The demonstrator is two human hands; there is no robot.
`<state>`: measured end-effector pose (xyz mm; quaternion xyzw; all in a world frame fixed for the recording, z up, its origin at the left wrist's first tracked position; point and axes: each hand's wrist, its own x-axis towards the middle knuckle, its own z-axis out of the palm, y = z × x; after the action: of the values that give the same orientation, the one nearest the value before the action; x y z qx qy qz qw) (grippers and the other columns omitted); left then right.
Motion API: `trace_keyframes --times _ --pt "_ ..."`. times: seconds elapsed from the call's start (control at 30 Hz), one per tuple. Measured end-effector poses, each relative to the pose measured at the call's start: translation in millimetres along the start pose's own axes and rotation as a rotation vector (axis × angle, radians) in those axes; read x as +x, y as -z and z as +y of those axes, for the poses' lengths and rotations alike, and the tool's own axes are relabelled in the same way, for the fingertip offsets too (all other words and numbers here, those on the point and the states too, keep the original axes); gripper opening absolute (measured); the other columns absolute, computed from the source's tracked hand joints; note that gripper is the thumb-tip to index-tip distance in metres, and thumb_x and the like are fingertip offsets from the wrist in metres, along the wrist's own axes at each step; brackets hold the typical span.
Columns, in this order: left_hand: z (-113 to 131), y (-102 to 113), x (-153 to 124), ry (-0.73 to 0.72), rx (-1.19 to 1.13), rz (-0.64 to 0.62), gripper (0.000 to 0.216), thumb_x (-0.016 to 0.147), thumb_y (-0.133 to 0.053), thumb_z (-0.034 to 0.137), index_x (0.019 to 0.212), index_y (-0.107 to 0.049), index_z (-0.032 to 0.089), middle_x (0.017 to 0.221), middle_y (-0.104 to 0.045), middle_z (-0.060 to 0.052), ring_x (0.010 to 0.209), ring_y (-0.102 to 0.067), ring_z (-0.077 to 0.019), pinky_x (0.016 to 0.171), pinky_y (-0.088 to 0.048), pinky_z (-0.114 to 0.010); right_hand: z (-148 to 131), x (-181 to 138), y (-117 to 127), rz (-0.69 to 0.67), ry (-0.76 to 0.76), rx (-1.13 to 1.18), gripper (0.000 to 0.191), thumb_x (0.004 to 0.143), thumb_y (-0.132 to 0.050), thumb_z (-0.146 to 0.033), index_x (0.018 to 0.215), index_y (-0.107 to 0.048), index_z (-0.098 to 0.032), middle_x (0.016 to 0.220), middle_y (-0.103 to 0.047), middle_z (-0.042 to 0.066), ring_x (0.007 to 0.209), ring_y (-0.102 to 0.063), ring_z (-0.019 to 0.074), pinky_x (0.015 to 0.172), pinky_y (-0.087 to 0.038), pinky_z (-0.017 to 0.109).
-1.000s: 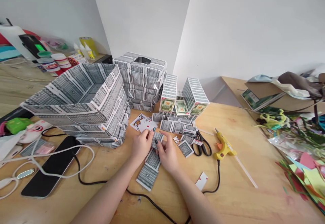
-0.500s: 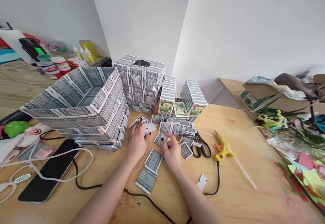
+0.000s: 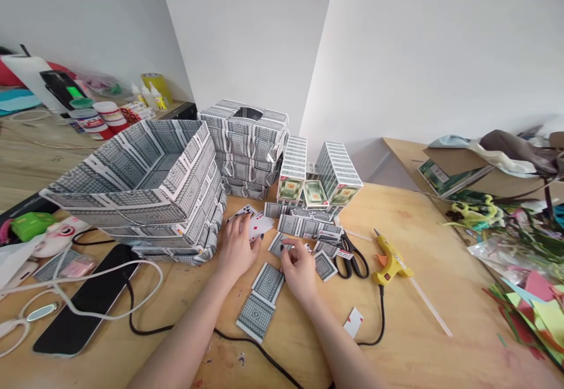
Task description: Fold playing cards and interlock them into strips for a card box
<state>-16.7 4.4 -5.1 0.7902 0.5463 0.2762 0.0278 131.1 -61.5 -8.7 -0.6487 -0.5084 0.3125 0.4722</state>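
Observation:
My left hand [image 3: 238, 251] lies with its fingers spread over a few loose face-up playing cards [image 3: 263, 225], one showing red diamonds. To its right my right hand [image 3: 299, 268] is curled, thumb and index finger close together, beside a face-down card [image 3: 277, 244]; whether anything is between them is hidden. Just below, two grey-backed panels of cards [image 3: 268, 283] lie joined end to end on the table. Behind my hands stands a low row of folded cards [image 3: 304, 224]. Another face-down card [image 3: 325, 265] rests right of my right hand.
A large open box made of cards [image 3: 189, 195] stands left, with a card-covered box [image 3: 251, 142] behind it. Card packs [image 3: 338, 168] are stacked at the back. Black scissors [image 3: 359, 260] and a yellow glue gun [image 3: 391, 262] lie right. A black phone [image 3: 83, 301] and cables lie left.
The whole view has shifted slightly. My right index finger and thumb have shifted a little over the cards; my left hand stays on the face-up cards, its fingers slightly more spread.

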Motion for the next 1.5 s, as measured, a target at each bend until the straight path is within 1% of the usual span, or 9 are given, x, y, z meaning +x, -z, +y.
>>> trace_keyframes --times 0.3,0.47,0.7,0.87,1.0,1.07,1.17,1.27,1.5 --pt "1 -5 1 0.147 -0.017 0.009 0.048 0.071 -0.057 0.023 0.117 -0.046 0.018 0.108 -0.050 -0.013 0.101 -0.043 -0.0323 0.083 -0.039 -0.049 0 0 1 -0.001 -0.020 0.026 0.022 0.079 -0.043 -0.029 0.091 -0.057 -0.017 0.044 -0.049 -0.005 0.039 -0.046 0.0122 0.044 -0.033 0.022" --pt "0 -7 1 0.183 -0.214 0.095 0.050 0.068 -0.055 0.011 0.116 -0.046 0.017 0.102 -0.042 -0.011 0.097 -0.048 -0.0243 0.086 -0.044 -0.040 -2 0 1 -0.019 -0.031 0.054 0.022 0.078 -0.043 -0.029 0.090 -0.057 -0.016 0.044 -0.050 -0.005 0.040 -0.046 0.0127 0.044 -0.034 0.022" --pt "1 0 2 0.261 -0.262 0.251 0.047 0.072 -0.052 0.012 0.119 -0.044 0.015 0.107 -0.041 -0.013 0.103 -0.047 -0.0253 0.085 -0.046 -0.039 0 1 1 -0.009 -0.021 0.039 0.023 0.079 -0.044 -0.030 0.090 -0.058 -0.016 0.044 -0.049 -0.005 0.041 -0.046 0.0125 0.046 -0.035 0.023" --pt "12 8 -3 0.019 -0.345 0.322 0.039 0.077 -0.052 0.019 0.116 -0.045 0.018 0.102 -0.052 -0.010 0.098 -0.051 -0.0224 0.085 -0.045 -0.038 -1 1 -1 0.023 -0.059 0.212 0.038 0.081 -0.044 -0.036 0.113 -0.048 -0.016 0.052 -0.051 -0.004 0.039 -0.042 0.0103 0.040 -0.035 0.021" --pt "25 8 -12 -0.197 -0.480 0.153 0.037 0.079 -0.049 0.017 0.116 -0.045 0.022 0.103 -0.053 -0.010 0.099 -0.052 -0.0209 0.084 -0.047 -0.035 -4 3 1 0.092 -0.042 0.380 0.057 0.081 -0.045 -0.041 0.132 -0.027 -0.022 0.084 -0.057 0.003 0.044 -0.043 0.0080 0.039 -0.038 0.021" --pt "29 7 -17 -0.252 -0.532 0.061 0.042 0.079 -0.049 0.016 0.120 -0.043 0.024 0.106 -0.052 -0.009 0.102 -0.051 -0.0202 0.085 -0.047 -0.033 -5 5 3 0.100 -0.037 0.414 0.053 0.081 -0.046 -0.043 0.128 -0.034 -0.023 0.087 -0.055 0.004 0.047 -0.045 0.0086 0.042 -0.040 0.022" --pt "32 6 -19 -0.256 -0.560 0.002 0.045 0.079 -0.050 0.016 0.122 -0.040 0.025 0.109 -0.050 -0.008 0.104 -0.050 -0.0193 0.088 -0.046 -0.032 -4 7 6 0.116 -0.035 0.399 0.034 0.080 -0.048 -0.043 0.101 -0.056 -0.019 0.070 -0.052 0.000 0.049 -0.045 0.0101 0.046 -0.040 0.023" --pt "32 5 -16 -0.210 -0.549 0.016 0.044 0.079 -0.050 0.019 0.122 -0.040 0.024 0.111 -0.049 -0.008 0.106 -0.049 -0.0198 0.089 -0.045 -0.033 -3 10 8 0.109 -0.070 0.427 0.028 0.078 -0.050 -0.044 0.077 -0.059 -0.017 0.059 -0.049 -0.002 0.049 -0.045 0.0110 0.047 -0.040 0.024" --pt "28 2 -10 -0.081 -0.496 0.095 0.044 0.077 -0.056 0.025 0.119 -0.043 0.024 0.116 -0.045 -0.009 0.110 -0.046 -0.0217 0.092 -0.042 -0.037 -3 13 7 0.068 -0.144 0.624 0.027 0.072 -0.060 -0.041 0.082 -0.056 -0.017 0.061 -0.057 0.000 0.053 -0.053 0.0130 0.049 -0.043 0.025"
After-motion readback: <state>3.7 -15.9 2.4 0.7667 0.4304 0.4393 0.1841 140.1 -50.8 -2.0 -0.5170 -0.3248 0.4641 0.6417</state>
